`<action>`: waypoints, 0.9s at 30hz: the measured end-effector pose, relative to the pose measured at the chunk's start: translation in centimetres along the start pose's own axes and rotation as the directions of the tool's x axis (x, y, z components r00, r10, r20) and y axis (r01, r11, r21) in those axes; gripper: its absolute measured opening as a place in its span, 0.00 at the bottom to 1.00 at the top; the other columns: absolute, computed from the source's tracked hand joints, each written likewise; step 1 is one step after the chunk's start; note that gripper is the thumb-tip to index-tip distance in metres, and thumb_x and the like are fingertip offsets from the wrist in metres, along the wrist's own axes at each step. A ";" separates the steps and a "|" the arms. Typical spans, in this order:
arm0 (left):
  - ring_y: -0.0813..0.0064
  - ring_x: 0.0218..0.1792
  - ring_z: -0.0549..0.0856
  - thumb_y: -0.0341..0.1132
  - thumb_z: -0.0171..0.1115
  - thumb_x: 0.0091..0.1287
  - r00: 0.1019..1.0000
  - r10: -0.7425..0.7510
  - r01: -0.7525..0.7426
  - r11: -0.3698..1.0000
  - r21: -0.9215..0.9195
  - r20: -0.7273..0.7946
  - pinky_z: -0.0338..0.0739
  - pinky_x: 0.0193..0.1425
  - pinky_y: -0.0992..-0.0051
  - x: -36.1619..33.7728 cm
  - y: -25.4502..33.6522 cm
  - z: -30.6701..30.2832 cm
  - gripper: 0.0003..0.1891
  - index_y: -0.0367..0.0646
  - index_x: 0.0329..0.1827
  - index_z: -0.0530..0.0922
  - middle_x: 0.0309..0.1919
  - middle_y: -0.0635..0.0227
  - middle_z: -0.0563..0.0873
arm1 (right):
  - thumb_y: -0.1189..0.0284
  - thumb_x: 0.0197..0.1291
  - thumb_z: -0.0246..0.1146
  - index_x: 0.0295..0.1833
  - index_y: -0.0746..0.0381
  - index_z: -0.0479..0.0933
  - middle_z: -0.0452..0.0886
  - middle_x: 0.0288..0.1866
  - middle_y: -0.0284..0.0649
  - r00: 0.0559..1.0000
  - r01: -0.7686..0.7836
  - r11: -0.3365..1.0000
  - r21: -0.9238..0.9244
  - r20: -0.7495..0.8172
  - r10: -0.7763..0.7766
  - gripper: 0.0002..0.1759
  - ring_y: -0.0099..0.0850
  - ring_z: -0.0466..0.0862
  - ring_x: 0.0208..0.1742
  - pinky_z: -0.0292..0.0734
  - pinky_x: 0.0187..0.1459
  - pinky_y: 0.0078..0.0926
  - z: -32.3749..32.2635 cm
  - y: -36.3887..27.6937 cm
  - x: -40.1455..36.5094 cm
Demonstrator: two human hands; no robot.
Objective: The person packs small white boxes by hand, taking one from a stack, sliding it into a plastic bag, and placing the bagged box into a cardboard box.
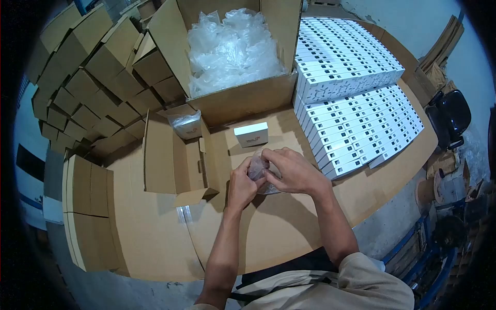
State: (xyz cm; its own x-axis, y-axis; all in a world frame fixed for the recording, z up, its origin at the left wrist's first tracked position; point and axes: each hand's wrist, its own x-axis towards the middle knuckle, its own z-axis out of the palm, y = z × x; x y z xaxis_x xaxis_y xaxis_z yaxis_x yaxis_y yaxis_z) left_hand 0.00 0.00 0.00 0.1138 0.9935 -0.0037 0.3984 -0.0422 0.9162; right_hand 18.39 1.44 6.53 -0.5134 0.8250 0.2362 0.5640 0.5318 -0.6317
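Both of my hands meet over a clear plastic bag (257, 166) at the middle of the cardboard-covered table. My left hand (242, 182) grips the bag's left side, its fingers closed on the film. From the right, my right hand (293, 170) pinches the bag near its top. Just beyond them a small white box (251, 135) stands upright with small print on its front. To the left lies an open cardboard carton (159, 155) with a plastic-wrapped white box (186, 125) in its far end.
A large carton (253, 103) full of clear plastic bags (232, 51) stands at the back. Rows of white boxes (361, 129) are stacked on the right. Many brown cartons (85, 88) pile up at the back left, and flat folded cartons (88, 212) lie at the left edge.
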 end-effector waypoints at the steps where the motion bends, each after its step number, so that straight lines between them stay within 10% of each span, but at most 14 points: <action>1: 0.62 0.47 0.93 0.32 0.80 0.57 1.000 0.014 -0.014 0.999 -0.036 -0.001 0.84 0.51 0.63 -0.1 0.0 0.0 0.24 0.41 0.57 0.84 0.44 0.57 0.93 | 0.72 0.59 0.69 0.49 0.64 0.75 0.86 0.36 0.56 0.999 -0.021 1.000 0.012 0.025 0.021 0.15 0.58 0.87 0.42 0.79 0.44 0.51 -0.2 -0.1 0.0; 5: 0.66 0.45 0.93 0.34 0.82 0.55 1.000 0.012 -0.013 0.999 -0.037 -0.004 0.84 0.50 0.63 0.0 0.3 -0.5 0.25 0.38 0.55 0.85 0.42 0.57 0.93 | 0.76 0.59 0.67 0.47 0.65 0.76 0.85 0.35 0.56 1.000 0.001 0.994 0.106 0.030 -0.004 0.12 0.60 0.85 0.41 0.79 0.43 0.52 -0.5 -0.1 0.9; 11: 0.66 0.43 0.93 0.40 0.86 0.53 0.996 -0.050 0.046 0.997 -0.054 -0.075 0.86 0.51 0.65 0.4 -1.4 -0.1 0.26 0.32 0.50 0.87 0.41 0.54 0.93 | 0.76 0.66 0.68 0.48 0.64 0.79 0.88 0.35 0.44 0.972 0.097 0.939 0.331 -0.234 -0.018 0.07 0.34 0.89 0.35 0.80 0.38 0.35 -0.4 1.2 1.9; 14: 0.66 0.43 0.93 0.41 0.86 0.53 0.994 -0.051 0.040 0.993 -0.111 -0.096 0.86 0.51 0.65 0.6 -2.3 0.0 0.26 0.32 0.49 0.87 0.41 0.55 0.93 | 0.75 0.72 0.66 0.50 0.64 0.79 0.89 0.41 0.35 0.885 0.175 0.669 0.723 -0.414 0.215 0.06 0.20 0.85 0.39 0.79 0.43 0.23 2.4 4.9 2.6; 17: 0.66 0.43 0.92 0.41 0.86 0.53 0.995 -0.058 0.049 0.993 -0.110 -0.081 0.85 0.51 0.66 0.6 -1.8 -0.1 0.26 0.32 0.49 0.87 0.42 0.56 0.93 | 0.76 0.75 0.64 0.52 0.64 0.79 0.89 0.46 0.35 0.772 0.152 0.624 0.767 -0.486 0.409 0.05 0.19 0.83 0.44 0.78 0.49 0.21 3.4 6.5 2.6; 27: 0.69 0.45 0.91 0.40 0.85 0.55 0.991 -0.112 0.096 0.975 -0.198 -0.071 0.85 0.53 0.67 0.2 -1.2 -0.3 0.26 0.33 0.52 0.86 0.44 0.57 0.92 | 0.86 0.68 0.65 0.67 0.67 0.78 0.82 0.64 0.43 0.929 0.127 0.639 0.759 -0.317 0.192 0.23 0.26 0.81 0.60 0.85 0.59 0.25 4.8 9.2 3.6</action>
State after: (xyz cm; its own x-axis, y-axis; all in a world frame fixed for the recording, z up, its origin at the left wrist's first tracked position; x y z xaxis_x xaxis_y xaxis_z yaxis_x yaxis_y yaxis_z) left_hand -0.75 0.33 -0.99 0.0035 0.9969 -0.0781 0.2190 0.0755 0.9728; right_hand 18.66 8.36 -1.93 -0.1631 0.9291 0.3320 -0.1957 0.2993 -0.9339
